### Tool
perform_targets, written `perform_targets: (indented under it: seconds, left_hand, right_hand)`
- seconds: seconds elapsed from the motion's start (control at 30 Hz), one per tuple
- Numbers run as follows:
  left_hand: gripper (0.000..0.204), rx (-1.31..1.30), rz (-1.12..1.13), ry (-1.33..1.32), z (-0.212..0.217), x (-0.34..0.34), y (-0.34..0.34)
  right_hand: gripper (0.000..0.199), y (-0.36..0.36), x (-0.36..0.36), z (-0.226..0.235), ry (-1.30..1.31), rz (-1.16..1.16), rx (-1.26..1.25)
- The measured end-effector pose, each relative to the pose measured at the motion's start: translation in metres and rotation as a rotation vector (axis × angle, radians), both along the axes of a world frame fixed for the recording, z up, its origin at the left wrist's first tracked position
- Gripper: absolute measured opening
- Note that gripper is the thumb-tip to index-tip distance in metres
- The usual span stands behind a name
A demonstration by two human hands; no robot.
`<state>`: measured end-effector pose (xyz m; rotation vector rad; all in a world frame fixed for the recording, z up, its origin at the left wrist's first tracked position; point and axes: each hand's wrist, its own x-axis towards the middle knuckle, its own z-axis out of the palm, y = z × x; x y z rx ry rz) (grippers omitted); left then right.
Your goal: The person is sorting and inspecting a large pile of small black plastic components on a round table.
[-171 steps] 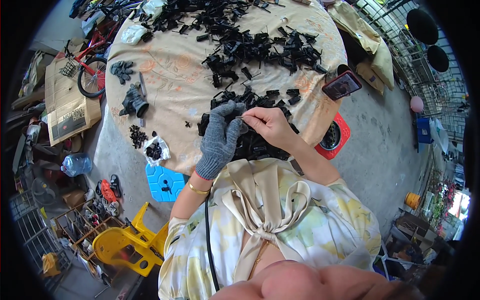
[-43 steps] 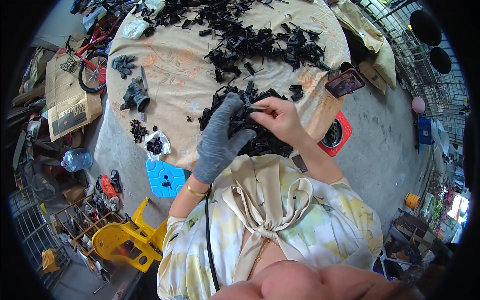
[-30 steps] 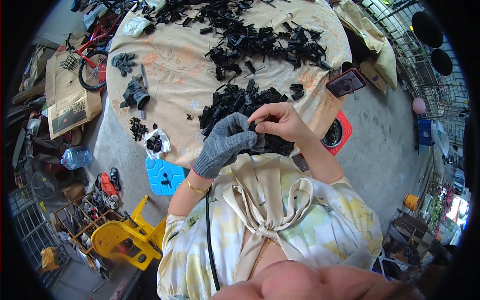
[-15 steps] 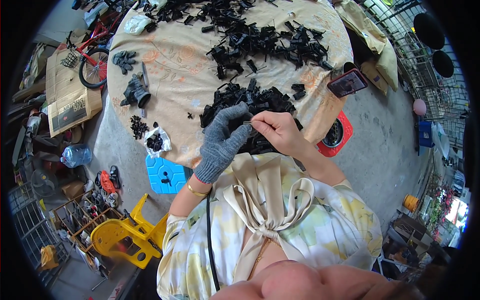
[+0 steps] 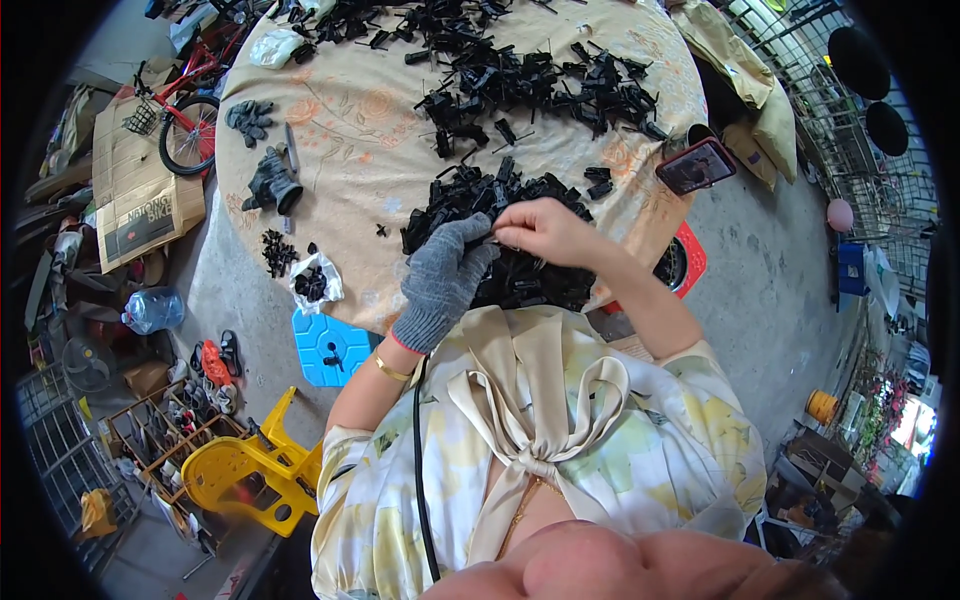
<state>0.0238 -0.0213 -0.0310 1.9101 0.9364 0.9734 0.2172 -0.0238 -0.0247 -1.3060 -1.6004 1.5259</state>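
Near the table's (image 5: 350, 185) near edge, the heap of black plastic parts (image 5: 478, 192), long axes mixed, lies just beyond and around both hands, the bare right hand (image 5: 546, 234) pinched narrow against the curled, gloved left hand (image 5: 443, 272), contents of either untellable.

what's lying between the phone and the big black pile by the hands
In the head view, a few loose black parts lie between the phone and the pile, with flowered tablecloth around them.
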Motion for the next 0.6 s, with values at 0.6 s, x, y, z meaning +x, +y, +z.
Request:
perform_targets:
  seconds: [0.6]
  left_hand:
    - [0.089, -0.37, 0.038, -0.288, -0.015, -0.012, 0.018]
  right_hand:
    - [0.029, 0.094, 0.02, -0.071, -0.423, -0.27, 0.18]
